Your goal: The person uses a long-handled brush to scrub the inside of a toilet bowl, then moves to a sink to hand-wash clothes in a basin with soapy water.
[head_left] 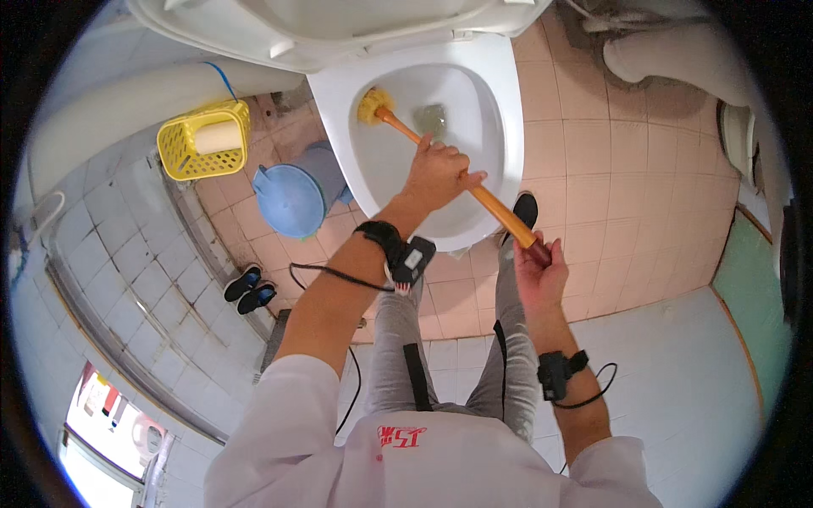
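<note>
A toilet brush (500, 210) with a long orange-brown handle and yellow bristles slants across the white toilet bowl (508, 118). Its bristle head rests against the bowl's inner left wall. My left hand (439, 172) is wrapped around the middle of the handle, above the bowl. At the dark lower end of the handle, past the bowl's front rim, my right hand (542, 275) closes around it. A little water shows at the bottom of the bowl. The toilet seat and lid (339, 34) are raised at the back.
Left of the toilet stands a blue bin (288, 201) with a lid. A yellow basket (203, 142) holding a paper roll hangs from a thick white pipe (110, 118). Dark shoes (250, 288) lie farther left. A grey-white fixture (669, 55) is at the far right.
</note>
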Tool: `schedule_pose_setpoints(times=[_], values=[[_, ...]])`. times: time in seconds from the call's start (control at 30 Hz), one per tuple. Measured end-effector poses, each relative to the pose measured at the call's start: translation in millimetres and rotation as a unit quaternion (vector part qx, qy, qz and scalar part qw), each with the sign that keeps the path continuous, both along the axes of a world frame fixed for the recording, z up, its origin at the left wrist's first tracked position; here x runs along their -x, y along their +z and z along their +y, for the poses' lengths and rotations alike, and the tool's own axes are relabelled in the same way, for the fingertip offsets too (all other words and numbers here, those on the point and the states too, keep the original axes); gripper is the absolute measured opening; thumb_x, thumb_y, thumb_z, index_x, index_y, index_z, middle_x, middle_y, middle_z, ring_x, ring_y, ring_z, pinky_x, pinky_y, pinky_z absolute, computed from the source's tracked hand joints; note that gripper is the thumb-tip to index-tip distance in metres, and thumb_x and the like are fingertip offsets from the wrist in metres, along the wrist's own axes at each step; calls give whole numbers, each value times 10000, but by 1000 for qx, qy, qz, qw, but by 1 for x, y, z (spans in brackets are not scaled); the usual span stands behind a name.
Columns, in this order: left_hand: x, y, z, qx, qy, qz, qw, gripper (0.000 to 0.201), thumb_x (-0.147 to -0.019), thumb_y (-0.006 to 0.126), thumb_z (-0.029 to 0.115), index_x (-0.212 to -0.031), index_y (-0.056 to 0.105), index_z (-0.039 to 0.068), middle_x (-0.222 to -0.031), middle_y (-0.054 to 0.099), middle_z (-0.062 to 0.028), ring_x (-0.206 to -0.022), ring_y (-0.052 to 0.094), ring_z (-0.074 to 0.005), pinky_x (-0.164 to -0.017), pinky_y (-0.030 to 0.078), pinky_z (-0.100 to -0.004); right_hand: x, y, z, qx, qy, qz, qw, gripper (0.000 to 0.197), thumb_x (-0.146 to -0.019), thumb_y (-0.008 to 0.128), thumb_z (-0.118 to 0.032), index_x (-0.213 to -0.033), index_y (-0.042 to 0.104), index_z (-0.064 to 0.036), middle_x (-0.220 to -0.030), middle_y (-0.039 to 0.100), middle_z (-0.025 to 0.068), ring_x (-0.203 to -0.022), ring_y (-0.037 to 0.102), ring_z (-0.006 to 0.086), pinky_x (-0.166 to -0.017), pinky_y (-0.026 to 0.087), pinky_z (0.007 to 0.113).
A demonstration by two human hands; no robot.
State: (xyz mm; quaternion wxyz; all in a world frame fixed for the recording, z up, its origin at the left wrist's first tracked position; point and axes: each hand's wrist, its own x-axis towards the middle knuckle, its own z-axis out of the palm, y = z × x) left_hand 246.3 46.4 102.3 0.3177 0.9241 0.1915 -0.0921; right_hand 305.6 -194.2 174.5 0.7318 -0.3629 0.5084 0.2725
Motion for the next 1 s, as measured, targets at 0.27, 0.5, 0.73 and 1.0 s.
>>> schedule_pose_setpoints(times=[0.27,0.5,0.73,1.0], values=[[32,23,-143,107,10,26,994,419,-816,701,532,-856,682,116,-863,645,-92,-885,612,-316,-841,404,-518,-60,41,-119,155,153,31,975,298,-1029,493,-309,-858,542,-70,-900,672,133,-1048,651,328,-951,526,495],[17,-5,2,-25,-108,-26,993,465,-775,696,598,-784,653,135,-769,615,-58,-823,596,-299,-835,385,-475,-7,-6,-15,40,33,-1,999,296,-1054,458,-307,-929,506,-43,-953,655,141,-930,634,281,-924,529,465],[28,24,-151,67,61,12,996,357,-804,732,478,-902,689,137,-816,624,-62,-898,608,-301,-875,395,-499,-84,8,-103,223,83,8,971,248,-1025,456,-239,-891,444,-31,-839,593,135,-862,646,359,-902,550,557],[29,3,-28,73,-56,-8,996,437,-756,717,566,-827,676,137,-797,625,-55,-826,611,-299,-866,380,-482,-12,4,-33,77,67,26,994,365,-1044,447,-322,-981,592,7,-960,672,163,-949,658,315,-854,547,476]])
